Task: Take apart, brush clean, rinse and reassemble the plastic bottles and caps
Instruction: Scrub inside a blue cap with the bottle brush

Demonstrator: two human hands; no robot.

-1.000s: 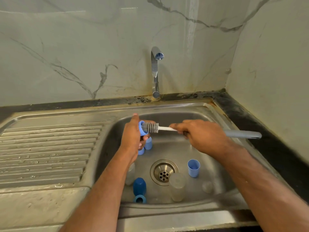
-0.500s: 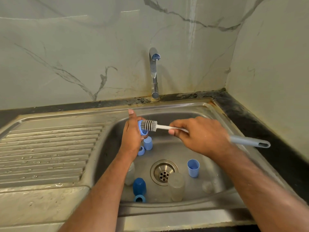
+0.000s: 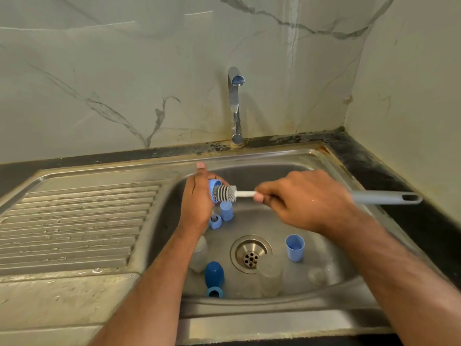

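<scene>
Readable text: none was found.
Labels or brands: none could be read on the blue caps (image 3: 295, 247), the clear bottles (image 3: 270, 275) or the bottle brush (image 3: 225, 193).
Numbers or signs: none were legible on the tap (image 3: 235, 106) or the sink (image 3: 74, 221).

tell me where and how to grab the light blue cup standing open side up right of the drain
Grip the light blue cup by its outer wall just below the rim, coming from above with thumb and fingers on opposite sides. It stands upright in the sink, mouth up, its sides tapering slightly toward the base, so a high pinch should hold. Nothing touches it; the drain lies apart.
</scene>
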